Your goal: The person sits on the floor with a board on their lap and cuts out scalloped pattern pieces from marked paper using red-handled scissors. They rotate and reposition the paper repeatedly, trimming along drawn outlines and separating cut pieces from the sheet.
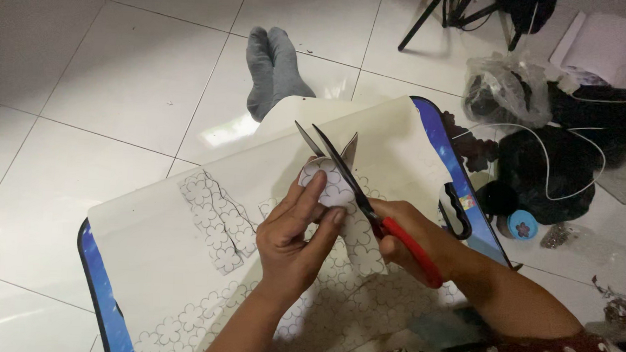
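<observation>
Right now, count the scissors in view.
2. Red-handled scissors in the right hand, blades open at the paper flower that the left hand holds; a black-handled pair lies on the tray's right edge.

I sit on a floor of large glossy white tiles (85,81) with thin dark grout lines, which reflect soft overhead light. A low table with a blue rim (97,286) stands over my lap. At upper right, the black legs of a tripod (433,12) rest on the tiles, near dark bundles, a clear plastic bag (503,82) and white cable (567,166).
</observation>
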`<state>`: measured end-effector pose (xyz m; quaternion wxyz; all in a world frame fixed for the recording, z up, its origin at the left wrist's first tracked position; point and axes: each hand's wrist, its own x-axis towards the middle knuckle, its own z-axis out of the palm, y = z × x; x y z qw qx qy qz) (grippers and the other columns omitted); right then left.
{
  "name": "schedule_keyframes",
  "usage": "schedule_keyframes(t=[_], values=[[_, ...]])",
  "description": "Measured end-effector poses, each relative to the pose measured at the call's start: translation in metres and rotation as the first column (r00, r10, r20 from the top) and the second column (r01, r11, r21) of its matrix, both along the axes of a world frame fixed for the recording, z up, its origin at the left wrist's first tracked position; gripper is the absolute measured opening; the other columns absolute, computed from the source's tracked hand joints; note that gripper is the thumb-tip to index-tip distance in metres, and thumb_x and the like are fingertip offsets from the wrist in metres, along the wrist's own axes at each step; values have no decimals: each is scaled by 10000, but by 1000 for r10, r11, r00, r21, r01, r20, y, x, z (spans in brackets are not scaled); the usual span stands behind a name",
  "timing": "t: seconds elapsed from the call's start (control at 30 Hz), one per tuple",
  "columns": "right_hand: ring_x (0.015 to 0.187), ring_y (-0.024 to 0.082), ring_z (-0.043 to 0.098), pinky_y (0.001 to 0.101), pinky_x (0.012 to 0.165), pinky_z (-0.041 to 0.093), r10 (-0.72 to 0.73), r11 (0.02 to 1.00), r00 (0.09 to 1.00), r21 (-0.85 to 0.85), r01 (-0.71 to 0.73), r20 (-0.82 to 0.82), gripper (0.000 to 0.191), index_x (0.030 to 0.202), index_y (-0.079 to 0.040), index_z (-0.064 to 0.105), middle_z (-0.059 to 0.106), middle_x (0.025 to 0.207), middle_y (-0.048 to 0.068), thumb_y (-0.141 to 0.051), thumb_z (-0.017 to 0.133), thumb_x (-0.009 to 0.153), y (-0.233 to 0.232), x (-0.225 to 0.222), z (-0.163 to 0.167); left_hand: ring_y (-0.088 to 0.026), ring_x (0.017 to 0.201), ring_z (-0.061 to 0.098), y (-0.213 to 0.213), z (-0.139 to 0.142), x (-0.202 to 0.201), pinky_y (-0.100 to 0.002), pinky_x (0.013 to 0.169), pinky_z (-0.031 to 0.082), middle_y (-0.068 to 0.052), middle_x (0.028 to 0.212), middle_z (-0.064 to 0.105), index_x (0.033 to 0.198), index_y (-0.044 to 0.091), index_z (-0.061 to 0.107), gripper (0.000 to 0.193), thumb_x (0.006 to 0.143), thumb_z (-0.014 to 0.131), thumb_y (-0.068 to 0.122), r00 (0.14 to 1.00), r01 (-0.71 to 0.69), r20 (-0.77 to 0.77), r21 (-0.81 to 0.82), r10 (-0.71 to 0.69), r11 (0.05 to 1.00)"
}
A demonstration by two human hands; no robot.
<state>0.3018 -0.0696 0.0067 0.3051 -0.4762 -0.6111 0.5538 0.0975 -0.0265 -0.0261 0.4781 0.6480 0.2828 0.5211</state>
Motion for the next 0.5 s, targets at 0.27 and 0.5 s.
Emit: schedule_keyframes(t=[0.27, 0.5], values=[[584, 63, 453, 259, 488, 359, -25, 999, 999, -48, 24, -33, 1071, 1118, -15, 643, 496, 672, -49, -983, 404, 726, -2, -5, -1, -137, 932, 731, -1, -5, 4, -336, 1046, 479, -138, 963, 776, 1501, 24, 474, 643, 923, 740, -72, 1000, -15, 21, -5, 15, 1000], [606, 87, 520, 279, 511, 419, 81, 994, 993, -69, -86, -80, 1018, 1069, 22, 632, 539, 701, -27, -940, 464, 781, -5, 0, 2, -263, 1230, 642, 1, 11, 8, -429, 1013, 561, -263, 1604, 415, 1661, 130, 14, 962, 971, 675, 233, 962, 122, 263, -157, -77, 980]])
